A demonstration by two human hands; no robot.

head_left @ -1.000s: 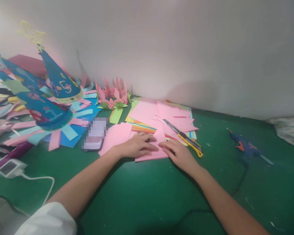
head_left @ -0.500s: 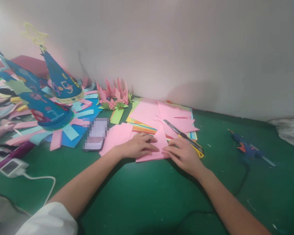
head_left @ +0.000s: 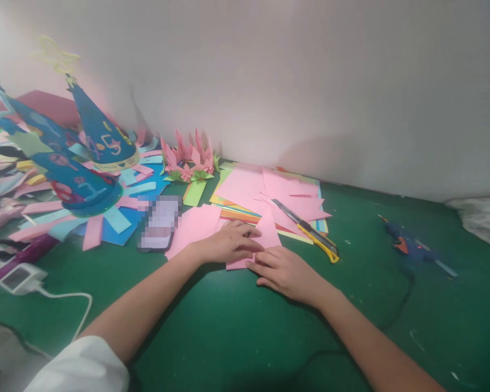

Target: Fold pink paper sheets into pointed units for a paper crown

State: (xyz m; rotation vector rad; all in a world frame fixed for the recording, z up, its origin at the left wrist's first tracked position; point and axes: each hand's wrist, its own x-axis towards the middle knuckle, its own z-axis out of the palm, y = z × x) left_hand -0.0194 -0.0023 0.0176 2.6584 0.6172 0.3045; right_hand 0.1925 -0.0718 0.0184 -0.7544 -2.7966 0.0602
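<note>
A folded piece of pink paper (head_left: 269, 231) lies flat on the green table under both my hands. My left hand (head_left: 233, 242) rests on its left part, fingers stretched out and pointing right. Close beside it, my right hand (head_left: 288, 272) presses along the paper's front edge with extended fingers, its tips near those of the left. The hands cover much of the sheet's lower part. Behind and right of my right hand lies a yellow utility knife (head_left: 320, 240), its blade lying over the pink scraps. More pink paper (head_left: 196, 226) lies to the left of my left hand.
A phone (head_left: 160, 224) lies at the left. Colored sheets (head_left: 245, 185) are stacked behind my hands, near a pink paper crown (head_left: 188, 158). Decorated blue cone hats (head_left: 100, 128) and paper strips fill the far left. A glue gun (head_left: 412, 247) with a cord lies right.
My right hand has slid left along the paper's front edge, toward my left hand, uncovering more of the utility knife. My left hand has hardly moved.
</note>
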